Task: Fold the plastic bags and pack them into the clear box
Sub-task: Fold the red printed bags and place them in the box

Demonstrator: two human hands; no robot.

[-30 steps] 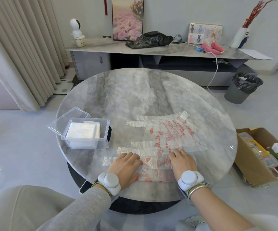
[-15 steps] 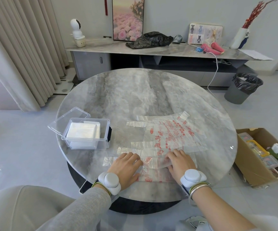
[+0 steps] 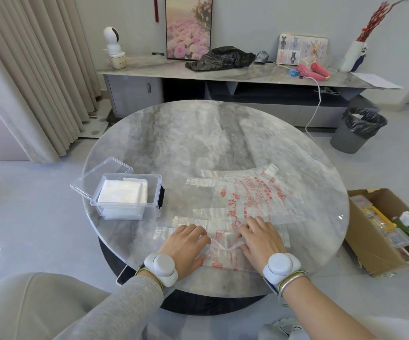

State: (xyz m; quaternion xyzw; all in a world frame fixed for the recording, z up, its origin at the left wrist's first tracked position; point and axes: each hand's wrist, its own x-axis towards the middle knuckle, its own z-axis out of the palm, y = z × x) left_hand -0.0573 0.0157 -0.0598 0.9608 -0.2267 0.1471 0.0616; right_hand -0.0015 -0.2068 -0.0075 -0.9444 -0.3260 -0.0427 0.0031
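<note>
My left hand (image 3: 186,244) presses flat, fingers straight, on the nearest bag (image 3: 225,253). My right hand (image 3: 260,241) rests on it beside the left, fingers bent; I cannot tell if it pinches. Other bags (image 3: 255,197) lie past my fingertips, and the box (image 3: 127,195) stands beyond my left hand.

Both hands are down low and side by side, palms facing down. The left hand (image 3: 186,244) lies flat, its fingers (image 3: 193,231) straight, close together and angled up and to the right, the thumb tucked along its inner edge. The right hand (image 3: 260,240) is arched, knuckles raised, fingertips (image 3: 250,225) bent down and thumb (image 3: 246,252) reaching in toward the left hand; whether it pinches can't be made out. The left forearm (image 3: 125,303) comes in grey-sleeved, the right forearm (image 3: 316,307) bare. Each wrist wears a white pod (image 3: 160,267), the right also a bangle (image 3: 293,282).
</note>
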